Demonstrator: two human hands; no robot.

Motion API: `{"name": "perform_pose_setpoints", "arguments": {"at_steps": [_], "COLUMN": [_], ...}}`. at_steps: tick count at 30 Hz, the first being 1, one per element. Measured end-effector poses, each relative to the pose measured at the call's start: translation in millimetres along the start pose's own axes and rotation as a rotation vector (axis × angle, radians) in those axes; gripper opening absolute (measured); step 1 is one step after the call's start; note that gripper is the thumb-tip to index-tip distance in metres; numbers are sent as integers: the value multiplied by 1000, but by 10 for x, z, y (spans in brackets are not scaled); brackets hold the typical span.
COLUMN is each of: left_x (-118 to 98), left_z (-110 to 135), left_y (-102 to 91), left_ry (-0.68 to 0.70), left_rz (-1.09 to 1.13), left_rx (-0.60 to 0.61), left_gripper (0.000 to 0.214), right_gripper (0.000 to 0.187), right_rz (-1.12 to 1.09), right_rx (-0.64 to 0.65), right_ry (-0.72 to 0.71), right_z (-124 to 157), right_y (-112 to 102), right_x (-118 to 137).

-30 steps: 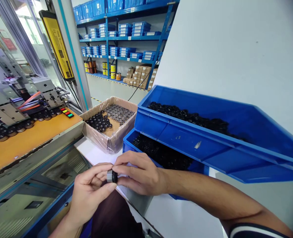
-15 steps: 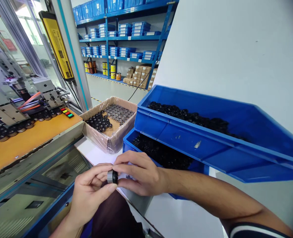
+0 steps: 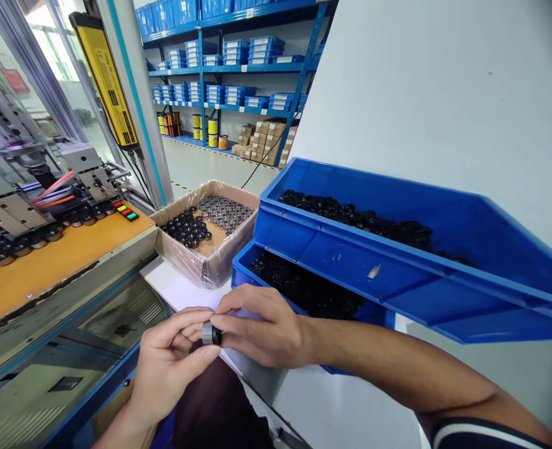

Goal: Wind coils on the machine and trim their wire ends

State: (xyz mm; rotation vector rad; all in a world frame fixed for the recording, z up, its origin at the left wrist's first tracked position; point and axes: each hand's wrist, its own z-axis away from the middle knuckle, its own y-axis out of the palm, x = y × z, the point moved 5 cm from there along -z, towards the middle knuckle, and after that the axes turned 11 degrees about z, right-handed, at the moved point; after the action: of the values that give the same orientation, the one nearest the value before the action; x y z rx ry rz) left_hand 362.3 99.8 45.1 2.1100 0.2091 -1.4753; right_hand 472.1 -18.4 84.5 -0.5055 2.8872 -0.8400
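Note:
Between my two hands, above my lap, is a small ring-shaped metal core (image 3: 207, 333) with a black plastic end piece (image 3: 216, 334) on its right side. My left hand (image 3: 175, 352) is closed on the metal part, thumb below and fingers above. From the right, the fingers of my right hand (image 3: 264, 327) press against the black end piece; its fingertips partly hide that side. Behind my hands stands a plastic-lined cardboard box (image 3: 214, 274) with black pieces (image 3: 184, 227) on the left and grey metal rings (image 3: 224, 213) at the back.
To the right, a blue bin (image 3: 313, 234) full of black parts rests over a lower blue bin (image 3: 245, 262), also with black parts. On the left a machine (image 3: 14, 212) stands on an orange worktop (image 3: 83, 255) beside a metal post (image 3: 140, 106). Blue shelves (image 3: 252, 68) are behind.
The right thumb and fingers have shifted slightly at the black end piece. Both hands stay in nearly the same place, and the machine's upper part at left has moved a little.

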Motion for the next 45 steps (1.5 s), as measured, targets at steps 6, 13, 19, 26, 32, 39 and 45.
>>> {"name": "perform_pose_setpoints", "arguments": {"at_steps": [6,13,19,26,32,39,45], "left_x": [6,19,99,204,-9,-166,-97], "left_z": [-2,32,40,157,134,164,245], "left_y": [-8,-36,-53,-1,-24,-85,-107], "left_ry": [12,-66,-175,34,282,423,390], "left_rz": [-6,11,51,50,-269,-533,-438], "left_rx": [6,18,24,-204,-57,24,-6], "left_gripper": [40,41,36,37,31,26,21], "right_gripper": [18,18,23,21,16,26,35], "right_rz": [-20,54,166,117,-77,92,642], "right_rx": [3,-29,-11,-40,-8,286,439], "right_ry": [-1,-39,-177,-156,47,5,453], "right_z": [-6,10,15,36,42,-97,41], "right_y": [-8,-6,-10,30,36,-195,-1114], "right_x": [5,13,84,99,110,-228,-1653]}}
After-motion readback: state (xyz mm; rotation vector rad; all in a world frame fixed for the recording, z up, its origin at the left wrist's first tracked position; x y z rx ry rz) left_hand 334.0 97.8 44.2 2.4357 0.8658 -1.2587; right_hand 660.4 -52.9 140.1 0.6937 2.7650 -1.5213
